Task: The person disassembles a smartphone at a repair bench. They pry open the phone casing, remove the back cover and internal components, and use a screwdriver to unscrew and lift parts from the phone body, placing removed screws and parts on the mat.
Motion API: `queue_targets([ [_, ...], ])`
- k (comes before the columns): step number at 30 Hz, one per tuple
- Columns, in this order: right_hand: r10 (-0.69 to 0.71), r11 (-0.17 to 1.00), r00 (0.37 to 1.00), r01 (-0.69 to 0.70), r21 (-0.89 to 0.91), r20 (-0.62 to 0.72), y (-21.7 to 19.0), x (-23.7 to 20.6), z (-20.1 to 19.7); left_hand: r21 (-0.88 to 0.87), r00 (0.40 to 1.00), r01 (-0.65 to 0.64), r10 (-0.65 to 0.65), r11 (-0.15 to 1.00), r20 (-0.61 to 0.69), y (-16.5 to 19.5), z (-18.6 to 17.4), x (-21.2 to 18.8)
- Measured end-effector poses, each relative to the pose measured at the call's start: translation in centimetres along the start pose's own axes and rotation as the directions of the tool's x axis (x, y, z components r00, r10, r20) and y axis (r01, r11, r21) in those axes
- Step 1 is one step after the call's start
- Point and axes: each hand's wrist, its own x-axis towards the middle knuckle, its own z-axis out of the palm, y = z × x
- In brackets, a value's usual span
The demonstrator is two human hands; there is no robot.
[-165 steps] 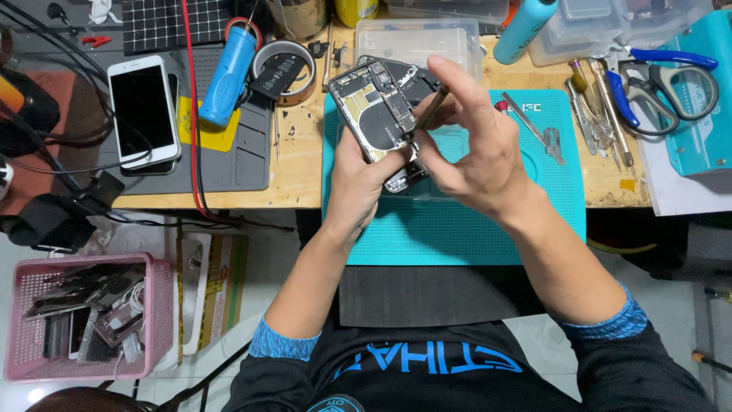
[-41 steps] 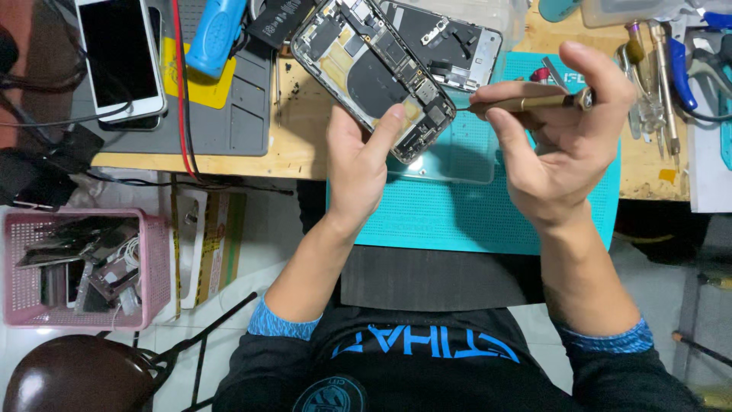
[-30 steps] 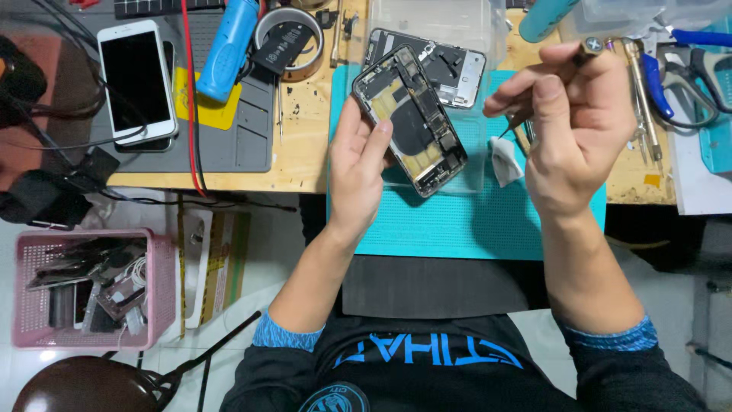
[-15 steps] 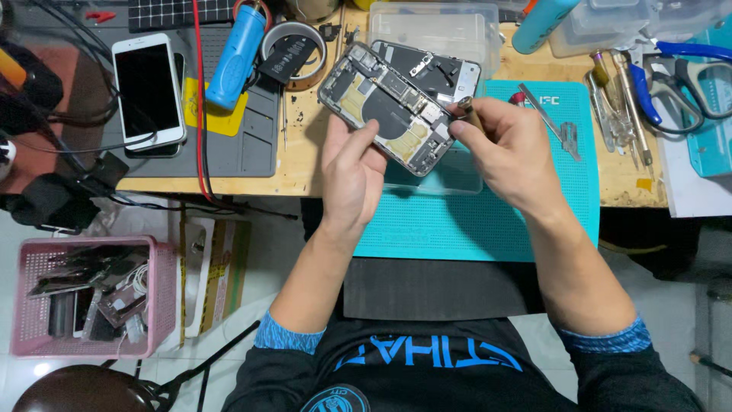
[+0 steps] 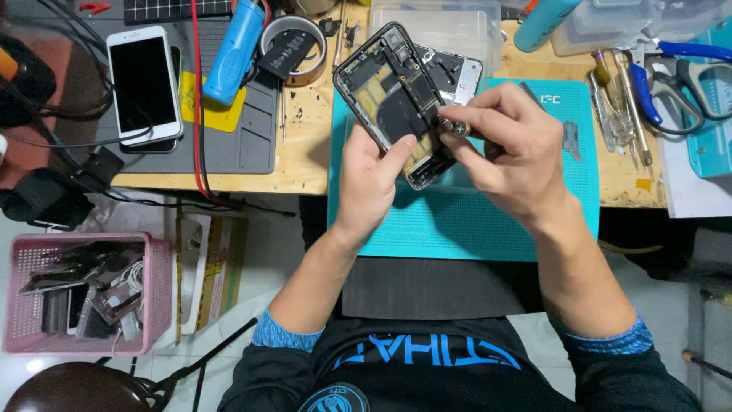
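A: Item one, left hand (image 5: 371, 191)?
B: Clamped on an opened smartphone chassis (image 5: 393, 99), thumb across its lower edge, fingers behind. The chassis is held tilted above the teal work mat (image 5: 488, 221), internals facing up.

A: Right hand (image 5: 512, 149)?
B: Fingers pinched together on a small metal tool tip (image 5: 456, 128), which touches the chassis at its right edge, near the middle.

A: Beneath the chassis?
B: A second opened phone part (image 5: 456, 75) lies just behind it on the surface (image 5: 305, 164), partly hidden.

A: Left section of the surface?
B: White smartphone (image 5: 143, 84), screen up, on a grey mat (image 5: 244, 145); blue cylindrical tool (image 5: 235, 49) beside it; tape roll (image 5: 293, 49) near.

A: Right section?
B: Blue-handled scissors (image 5: 690, 80) and tweezers (image 5: 610, 107), well apart from both hands.

A: Floor?
B: Pink basket (image 5: 156, 294) of phone parts, lower left.
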Motion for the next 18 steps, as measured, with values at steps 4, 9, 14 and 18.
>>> queue_targets([
  [4, -0.031, 0.997, 0.999, 0.029, -0.067, -0.024, 0.0, 0.0, 0.4, 0.062, 1.0, -0.018, 0.018, 0.998, -0.003, 0.0, 0.0, -0.3],
  [9, 0.067, 0.993, 0.995, -0.074, -0.095, -0.069, -0.3, -0.4, 1.1, 0.116, 0.998, -0.06, 0.062, 0.991, -0.019, -0.2, 0.2, -0.5],
  [14, 0.055, 0.991, 0.994, -0.066, -0.115, -0.096, -0.6, -0.7, 1.8, 0.119, 0.997, -0.06, 0.066, 0.991, -0.048, -0.8, 0.7, -0.9],
  [18, 0.105, 0.993, 0.991, -0.11, -0.05, -0.081, -0.6, -0.6, 1.6, 0.11, 0.995, -0.08, 0.087, 0.991, -0.057, -0.4, 0.7, -0.7],
])
